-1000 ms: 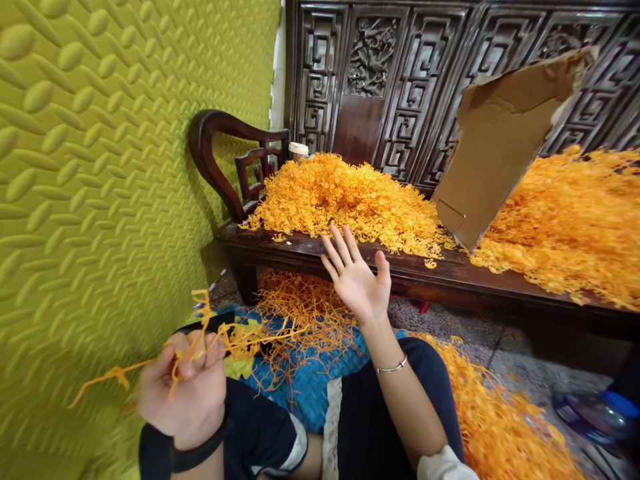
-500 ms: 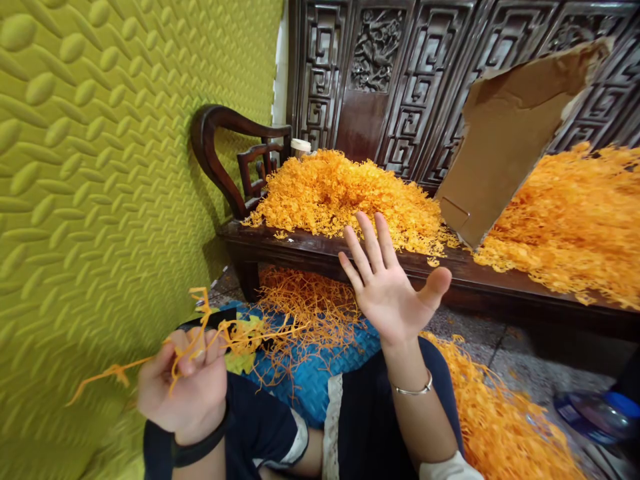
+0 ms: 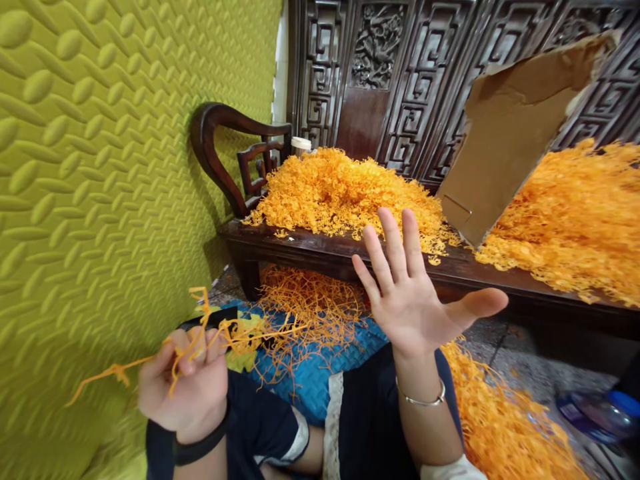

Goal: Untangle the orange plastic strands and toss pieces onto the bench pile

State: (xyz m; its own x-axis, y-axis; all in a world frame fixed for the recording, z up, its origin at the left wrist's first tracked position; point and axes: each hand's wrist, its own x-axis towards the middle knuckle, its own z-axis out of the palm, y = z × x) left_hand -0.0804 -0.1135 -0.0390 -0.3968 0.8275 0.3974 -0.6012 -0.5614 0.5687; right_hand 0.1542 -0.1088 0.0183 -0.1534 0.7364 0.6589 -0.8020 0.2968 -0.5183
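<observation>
My left hand, with a black band at the wrist, is closed on thin orange plastic strands that stick out on both sides of it. My right hand is raised palm toward me with fingers and thumb spread, holding nothing; a silver bangle circles its wrist. Behind its fingertips, a pile of small orange pieces lies on a dark wooden bench. Below, between my hands, tangled orange stems rest over a blue textured mat.
Cardboard stands tilted on the bench, with another orange pile to its right. More orange pieces heap beside my right leg. A blue-capped bottle lies at the lower right. The padded green wall borders the left.
My right hand has shifted a little to the right, its thumb stretching farther out. My left hand has barely moved and still grips the strands.
</observation>
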